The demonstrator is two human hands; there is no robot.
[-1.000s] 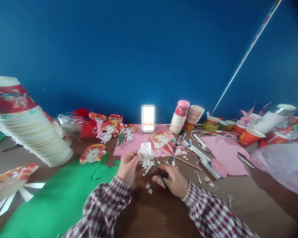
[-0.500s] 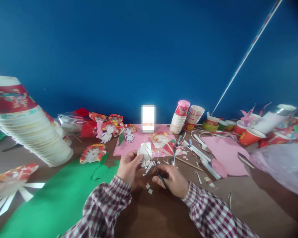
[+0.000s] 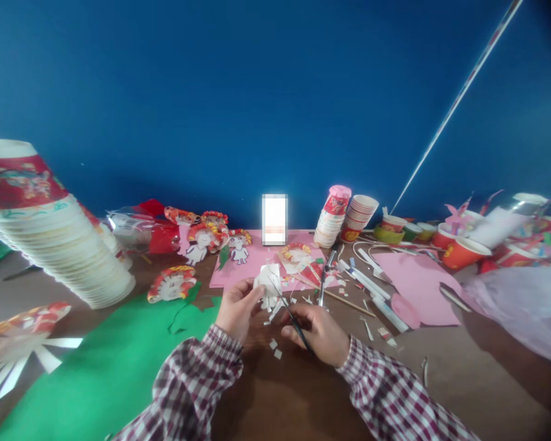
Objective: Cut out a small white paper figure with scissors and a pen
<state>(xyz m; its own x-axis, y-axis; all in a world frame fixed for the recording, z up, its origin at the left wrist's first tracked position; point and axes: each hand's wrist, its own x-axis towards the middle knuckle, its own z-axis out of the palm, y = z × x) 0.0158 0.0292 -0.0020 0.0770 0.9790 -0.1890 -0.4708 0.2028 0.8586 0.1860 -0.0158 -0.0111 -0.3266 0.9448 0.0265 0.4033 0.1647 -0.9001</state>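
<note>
Pinched between thumb and fingers of my left hand (image 3: pixel 237 306) is a small piece of white paper (image 3: pixel 270 279), held up over the table. My right hand (image 3: pixel 319 331) is closed around a pair of dark-handled scissors (image 3: pixel 296 324). The blades point up and left and meet the paper's right side; whether they are parted is too small to tell. White paper scraps (image 3: pixel 275 350) lie on the brown table below and beyond my hands. Behind the held paper, pink paper sheets (image 3: pixel 239 278) carry a cut cup piece with a red and yellow rim (image 3: pixel 296 254).
Green paper (image 3: pixel 105 367) and cut cup pieces (image 3: pixel 172 285) lie to the left, beside a tall leaning stack of paper cups (image 3: pixel 73 245). Farther back are paper figures (image 3: pixel 197 248) and two cup stacks (image 3: pixel 333 217). Pink paper (image 3: pixel 417 288) and a plastic bag (image 3: pixel 523 306) occupy the right.
</note>
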